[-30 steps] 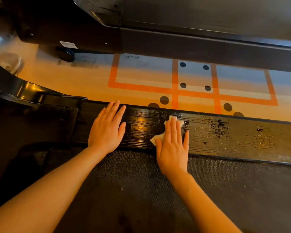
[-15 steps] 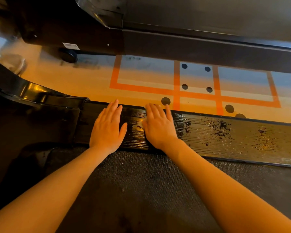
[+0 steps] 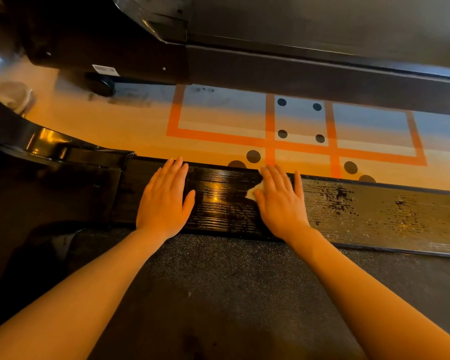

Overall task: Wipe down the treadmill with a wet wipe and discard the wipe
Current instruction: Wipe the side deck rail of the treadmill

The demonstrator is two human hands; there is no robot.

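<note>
side rail (image 3: 224,201) showing ribbed black plastic, wet-glossy at left, drying dull and speckled at right; belt (image 3: 218,287) looking matt, rough-woven; wipe (image 3: 253,192) looking soft, papery; floor (image 3: 115,126) gleaming smooth.

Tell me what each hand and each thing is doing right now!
Left hand: flat, fingers straight, resting on the side rail.
Right hand: flat, pressing the wet wipe onto the rail.
Wet wipe: crumpled, mostly hidden under the right hand, one corner showing.
Side rail: shiny and wet between the hands, dull and speckled to the right.
Treadmill belt: dark, looks dry.
</note>
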